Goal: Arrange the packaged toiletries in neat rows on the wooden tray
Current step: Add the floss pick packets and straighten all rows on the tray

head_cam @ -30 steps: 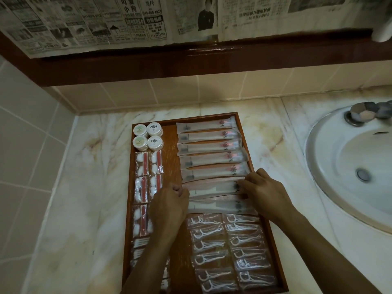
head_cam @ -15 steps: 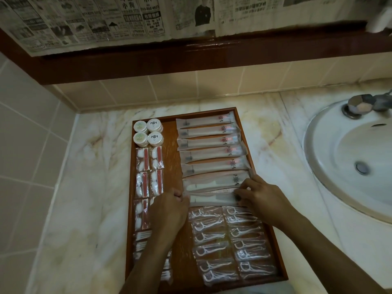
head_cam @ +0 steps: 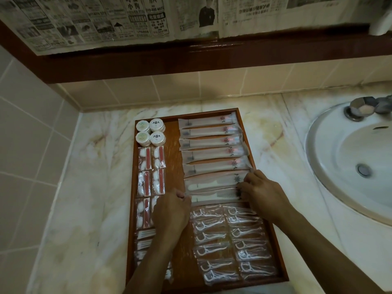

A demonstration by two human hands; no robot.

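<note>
Comparing this moment with the two earlier views, you have spread the long sachets that lay bunched together under your hands a second ago: the comb packet [head_cam: 214,196] now lies flat and separate, just below the white-handled packet [head_cam: 214,181], closing the column of long packets [head_cam: 209,143] on the right half of the wooden tray [head_cam: 172,162]. Your left hand [head_cam: 171,211] is curled, its fingertips pinching the left end of the comb packet; your right hand [head_cam: 262,193] is half closed over the right ends of the lowest two long packets, fingertips pressing them at the tray's right rim. Neither hand lifts anything clear of the tray. The tray itself sits on the marble surface [head_cam: 89,187], between the tiled wall and the sink [head_cam: 347,158]. Elsewhere on it, four round tubs [head_cam: 150,132] occupy the far left corner, cotton-bud sachets [head_cam: 151,170] run in pairs below them, and floss-pick packets [head_cam: 229,240] fill two columns nearest you, touching the comb packet's lower edge. Smaller packets beneath your left forearm are partly hidden and cannot be assessed. In my judgement the arrangement is nearly complete; what remains is squaring the lowest two long packets, which sit slightly skewed against those above.
</note>
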